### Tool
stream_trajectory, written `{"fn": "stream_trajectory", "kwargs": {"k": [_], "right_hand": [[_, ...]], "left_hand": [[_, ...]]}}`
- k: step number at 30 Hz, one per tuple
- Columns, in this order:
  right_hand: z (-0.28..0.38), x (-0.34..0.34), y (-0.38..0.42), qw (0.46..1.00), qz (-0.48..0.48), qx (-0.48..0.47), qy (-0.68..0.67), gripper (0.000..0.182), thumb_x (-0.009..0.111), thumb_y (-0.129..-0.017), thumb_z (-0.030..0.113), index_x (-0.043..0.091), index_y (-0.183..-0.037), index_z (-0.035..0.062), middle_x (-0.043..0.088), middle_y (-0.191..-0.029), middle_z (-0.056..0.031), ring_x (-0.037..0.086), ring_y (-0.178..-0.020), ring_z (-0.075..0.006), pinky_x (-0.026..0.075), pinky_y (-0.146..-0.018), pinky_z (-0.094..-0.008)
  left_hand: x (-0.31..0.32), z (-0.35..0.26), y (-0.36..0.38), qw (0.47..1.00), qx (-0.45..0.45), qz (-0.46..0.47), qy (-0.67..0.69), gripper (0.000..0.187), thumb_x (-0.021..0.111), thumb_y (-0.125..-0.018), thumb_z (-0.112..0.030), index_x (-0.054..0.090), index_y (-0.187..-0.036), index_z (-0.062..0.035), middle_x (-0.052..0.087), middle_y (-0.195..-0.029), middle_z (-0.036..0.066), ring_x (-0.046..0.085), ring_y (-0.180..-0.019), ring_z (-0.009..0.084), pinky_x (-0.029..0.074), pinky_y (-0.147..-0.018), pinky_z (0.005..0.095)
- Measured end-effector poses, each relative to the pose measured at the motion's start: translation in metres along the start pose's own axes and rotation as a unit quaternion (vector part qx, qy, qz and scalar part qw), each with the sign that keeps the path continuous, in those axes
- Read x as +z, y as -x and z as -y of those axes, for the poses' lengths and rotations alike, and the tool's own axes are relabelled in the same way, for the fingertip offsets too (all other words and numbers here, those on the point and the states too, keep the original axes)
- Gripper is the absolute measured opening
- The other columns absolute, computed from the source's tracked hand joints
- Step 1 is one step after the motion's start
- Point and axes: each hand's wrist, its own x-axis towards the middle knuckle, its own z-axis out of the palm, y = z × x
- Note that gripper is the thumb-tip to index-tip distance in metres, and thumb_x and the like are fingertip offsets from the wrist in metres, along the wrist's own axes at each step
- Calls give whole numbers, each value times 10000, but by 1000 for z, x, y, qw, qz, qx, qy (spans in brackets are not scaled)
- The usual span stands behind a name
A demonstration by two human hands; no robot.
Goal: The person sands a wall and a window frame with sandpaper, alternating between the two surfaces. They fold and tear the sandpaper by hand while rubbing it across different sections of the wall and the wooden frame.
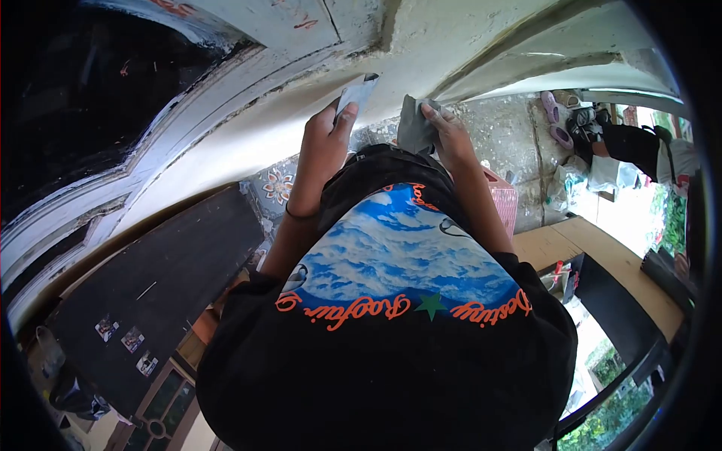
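Observation:
My left hand point(325, 139) is closed, thumb on top, around a small flat pale grey-white piece point(356, 94) with a dark upper edge; I cannot make out its kind. To its right, my right hand point(450, 137) pinches a dark grey, bent sheet point(416, 126), which looks like sandpaper. The two hands are apart, both held in front of my waist. Just beyond them is a whitish wall point(417, 64) with raised mouldings. The fingers under both pieces are hidden.
A window frame point(143, 177) with worn white paint and dark panes runs along the upper left. A black board point(150, 263) stands at the left. To the right are a red crate point(502, 199), a wooden tabletop point(594, 244), purple clogs point(551, 107) and plastic bags point(568, 184).

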Motion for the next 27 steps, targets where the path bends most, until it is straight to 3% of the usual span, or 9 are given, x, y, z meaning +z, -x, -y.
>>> {"fn": "stream_trajectory", "kwargs": {"k": [4, 6, 10, 13, 17, 18, 20, 24, 27], "right_hand": [[3, 33, 15, 1000, 4, -6, -18, 245, 605, -858, 259, 624, -926, 24, 631, -793, -32, 593, -678, -97, 465, -625, -227], [4, 48, 21, 999, 21, -20, -17, 245, 613, -852, 262, 623, -925, 29, 628, -795, -24, 590, -696, -89, 461, -637, -217], [4, 70, 30, 998, 46, -11, 49, 293, 628, -840, 288, 627, -931, 9, 620, -829, -43, 589, -733, -112, 456, -670, -227], [-16, 75, 24, 958, 14, -88, 272, 386, 650, -811, 317, 612, -1030, 1, 568, -975, -118, 574, -861, -180, 450, -738, -282], [-16, 82, 31, 889, 92, -250, 373, 325, 633, -827, 262, 616, -1008, -7, 590, -988, -103, 569, -833, -156, 447, -740, -268], [-8, 85, 34, 888, 97, -249, 373, 325, 633, -827, 262, 616, -1008, -7, 590, -988, -103, 569, -833, -156, 447, -740, -268], [5, 88, 38, 962, 184, 38, 199, 295, 625, -831, 234, 621, -989, -15, 622, -885, -65, 569, -772, -128, 450, -728, -252], [2, 93, 32, 981, 166, 57, 78, 283, 616, -833, 218, 623, -986, -20, 629, -781, -37, 564, -730, -107, 457, -706, -246], [-3, 89, 30, 965, 65, -36, 252, 281, 610, -833, 207, 622, -998, -20, 635, -802, -53, 573, -739, -111, 462, -692, -253]], "left_hand": [[-12, 10, 0, 988, -111, 107, -10, 382, 473, -917, -315, 572, -1061, 25, 612, -817, 166, 558, -746, 206, 436, -729, 309], [-10, 25, 0, 975, -143, 145, 86, 380, 482, -930, -306, 576, -1076, 32, 620, -937, 57, 538, -866, 85, 414, -768, 227], [-7, 23, 3, 957, -147, 179, 176, 389, 455, -943, -317, 569, -1097, 21, 607, -982, 45, 540, -906, 88, 420, -785, 229], [-3, 24, 6, 877, -241, 212, 358, 417, 425, -950, -346, 557, -1099, 21, 603, -985, 59, 561, -918, 117, 438, -792, 234], [-8, 37, 6, 889, -217, 217, 339, 433, 451, -931, -393, 579, -1034, 7, 607, -907, 33, 555, -819, 95, 434, -778, 241], [-14, 41, 6, 884, -230, 206, 351, 435, 457, -927, -399, 562, -1060, 2, 603, -930, 44, 559, -831, 102, 437, -774, 243], [-16, 45, 9, 880, -241, 191, 363, 441, 463, -923, -405, 546, -1086, -4, 600, -953, 55, 562, -843, 109, 441, -770, 245], [-2, 24, 19, 802, -234, 107, 538, 532, 470, -924, -380, 358, -1307, -27, 570, -1022, 92, 563, -876, 128, 450, -753, 252], [6, 25, 23, 815, -189, 108, 538, 618, 502, -918, -325, 221, -1393, -47, 567, -1056, 105, 563, -892, 140, 449, -777, 260]]}}
